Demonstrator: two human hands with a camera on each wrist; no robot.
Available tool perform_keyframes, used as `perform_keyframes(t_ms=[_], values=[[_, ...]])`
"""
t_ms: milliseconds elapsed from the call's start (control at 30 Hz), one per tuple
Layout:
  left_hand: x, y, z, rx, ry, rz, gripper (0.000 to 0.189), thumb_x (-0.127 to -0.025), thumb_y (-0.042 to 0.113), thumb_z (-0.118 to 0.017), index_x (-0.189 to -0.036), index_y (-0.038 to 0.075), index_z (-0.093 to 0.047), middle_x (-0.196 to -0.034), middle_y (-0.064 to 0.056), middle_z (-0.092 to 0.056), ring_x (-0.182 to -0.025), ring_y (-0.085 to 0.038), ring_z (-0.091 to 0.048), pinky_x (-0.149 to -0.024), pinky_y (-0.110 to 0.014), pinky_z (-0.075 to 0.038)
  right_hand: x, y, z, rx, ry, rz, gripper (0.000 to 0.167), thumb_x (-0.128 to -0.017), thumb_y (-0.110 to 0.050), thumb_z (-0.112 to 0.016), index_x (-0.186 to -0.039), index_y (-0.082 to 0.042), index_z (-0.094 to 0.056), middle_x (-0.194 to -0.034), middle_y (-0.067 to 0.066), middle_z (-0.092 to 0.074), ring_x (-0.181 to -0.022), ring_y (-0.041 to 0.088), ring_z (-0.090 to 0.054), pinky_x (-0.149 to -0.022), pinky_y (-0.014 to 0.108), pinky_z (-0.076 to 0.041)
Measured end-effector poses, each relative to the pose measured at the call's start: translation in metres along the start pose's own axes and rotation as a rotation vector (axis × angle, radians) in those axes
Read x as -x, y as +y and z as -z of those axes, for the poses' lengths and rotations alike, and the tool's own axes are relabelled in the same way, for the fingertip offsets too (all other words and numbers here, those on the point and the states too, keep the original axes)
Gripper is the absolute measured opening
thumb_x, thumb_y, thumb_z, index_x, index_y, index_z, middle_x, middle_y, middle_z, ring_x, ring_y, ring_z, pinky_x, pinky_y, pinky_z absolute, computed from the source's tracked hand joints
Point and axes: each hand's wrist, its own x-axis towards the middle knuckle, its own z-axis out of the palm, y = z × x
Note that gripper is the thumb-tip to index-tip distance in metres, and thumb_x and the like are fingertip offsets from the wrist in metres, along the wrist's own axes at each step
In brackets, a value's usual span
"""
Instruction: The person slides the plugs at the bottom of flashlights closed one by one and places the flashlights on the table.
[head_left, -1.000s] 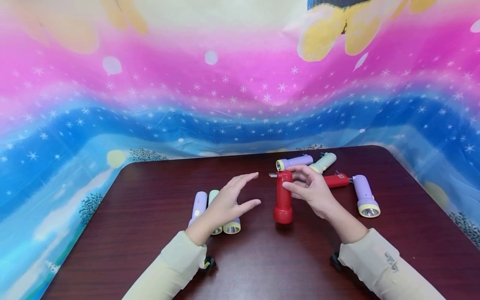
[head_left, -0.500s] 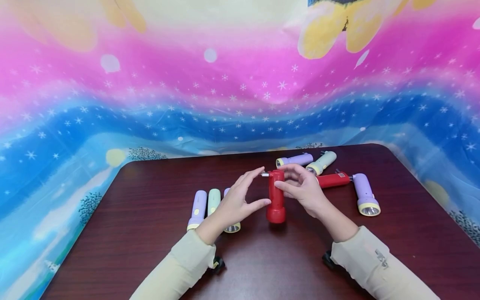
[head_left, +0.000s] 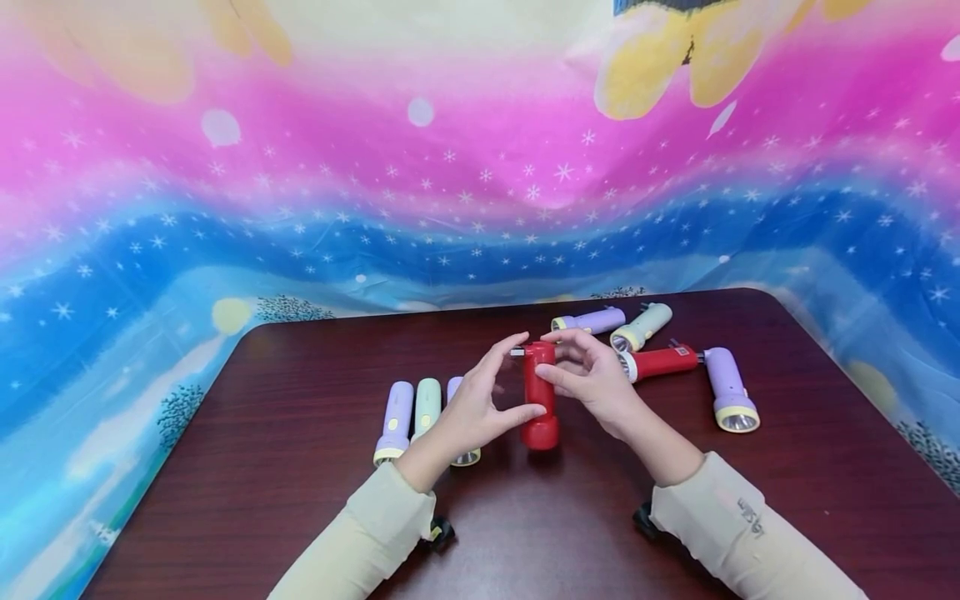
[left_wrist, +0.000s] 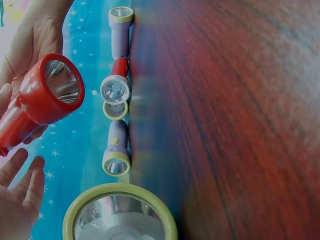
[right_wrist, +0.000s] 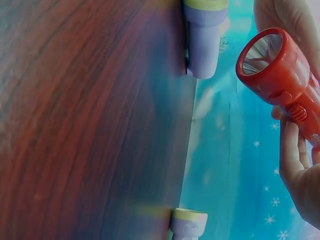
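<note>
A red flashlight (head_left: 538, 393) is held upright just above the table, lens end down, with its metal plug prongs sticking out to the left near the top. My right hand (head_left: 603, 392) grips it, thumb on the near side and fingers behind. My left hand (head_left: 468, 408) is at its left side. The thumb touches the body, and the fingertips are by the prongs; whether they touch them I cannot tell. In the left wrist view the lens of the red flashlight (left_wrist: 62, 82) shows, and the left hand (left_wrist: 20, 195) has its fingers extended beside it. A ribbed switch shows in the right wrist view.
On the table (head_left: 225, 500), left, lie a purple flashlight (head_left: 397, 417), a green flashlight (head_left: 428, 404) and another purple one partly behind my left hand. Farther right lie two purple flashlights, a pale green flashlight (head_left: 645, 327) and another red flashlight (head_left: 667, 360). A patterned cloth (head_left: 480, 208) hangs behind.
My right hand has carried the red flashlight left. The left hand has moved right until its thumb meets the flashlight. The flashlights on the table have stayed put.
</note>
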Motion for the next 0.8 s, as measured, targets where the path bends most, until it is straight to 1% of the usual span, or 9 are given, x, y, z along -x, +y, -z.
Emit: perform_keyframes(t_ms=[133,233,367,500,600,767,800], values=[[-0.0014,-0.0008,-0.0002,0.041,0.009,-0.02,0.084,-0.08,0.02,-0.084,-0.15,0.025,-0.036,-0.131,-0.003,-0.059,-0.11,-0.017,-0.064,-0.08,-0.035,-0.06,-0.0001,0.0005,-0.0031,-0.003,0.0,0.005,0.051,-0.092,-0.004,-0.067,-0.138,0.0,-0.047,-0.102,-0.003,-0.064,-0.086,0.01,-0.069,-0.077,0.03,-0.061],[-0.0024,-0.0015,-0.0006,0.085,0.016,-0.012,0.083,-0.079,0.017,-0.085,-0.148,0.025,-0.038,-0.13,-0.004,-0.06,-0.104,-0.017,-0.067,-0.08,-0.03,-0.06,-0.0003,0.0015,-0.0043,-0.001,0.005,0.013,0.051,-0.092,-0.003,-0.067,-0.138,0.0,-0.046,-0.102,-0.002,-0.064,-0.086,0.011,-0.069,-0.077,0.03,-0.061],[-0.003,-0.0011,-0.0007,0.126,0.03,0.006,0.081,-0.079,0.013,-0.084,-0.147,0.024,-0.04,-0.13,-0.007,-0.059,-0.101,-0.02,-0.069,-0.082,-0.027,-0.059,0.0002,0.0032,-0.0037,0.009,0.003,0.029,0.051,-0.092,-0.003,-0.068,-0.138,-0.002,-0.047,-0.106,-0.002,-0.066,-0.092,0.012,-0.069,-0.081,0.028,-0.06],[-0.0032,0.0005,-0.0001,0.151,0.049,0.017,0.08,-0.08,0.011,-0.083,-0.146,0.023,-0.04,-0.129,-0.007,-0.058,-0.098,-0.02,-0.07,-0.082,-0.026,-0.059,0.0006,0.0047,-0.0016,0.02,-0.02,0.056,0.055,-0.09,-0.001,-0.069,-0.14,-0.003,-0.047,-0.112,0.001,-0.067,-0.098,0.012,-0.067,-0.088,0.023,-0.057],[-0.0033,0.0014,0.0001,0.173,0.069,0.018,0.079,-0.08,0.01,-0.083,-0.145,0.023,-0.041,-0.128,-0.008,-0.059,-0.095,-0.021,-0.071,-0.081,-0.026,-0.059,0.0016,0.0054,-0.0004,0.026,-0.044,0.068,0.06,-0.088,-0.001,-0.071,-0.143,-0.003,-0.046,-0.117,0.007,-0.066,-0.102,0.012,-0.066,-0.09,0.022,-0.055],[-0.0039,0.0017,0.0001,0.213,0.093,0.018,0.079,-0.08,0.008,-0.083,-0.146,0.016,-0.04,-0.127,-0.01,-0.059,-0.092,-0.023,-0.072,-0.081,-0.026,-0.06,0.003,0.0061,0.0001,0.027,-0.073,0.076,0.066,-0.088,-0.001,-0.072,-0.146,-0.005,-0.043,-0.122,0.018,-0.065,-0.105,0.013,-0.065,-0.091,0.023,-0.055],[-0.004,0.0021,0.0002,0.218,0.095,0.022,0.08,-0.079,0.008,-0.083,-0.146,0.017,-0.04,-0.127,-0.01,-0.059,-0.092,-0.023,-0.072,-0.081,-0.026,-0.06,0.0029,0.0062,0.0002,0.027,-0.075,0.079,0.066,-0.088,-0.001,-0.072,-0.147,-0.005,-0.042,-0.123,0.019,-0.064,-0.105,0.013,-0.065,-0.091,0.023,-0.055]])
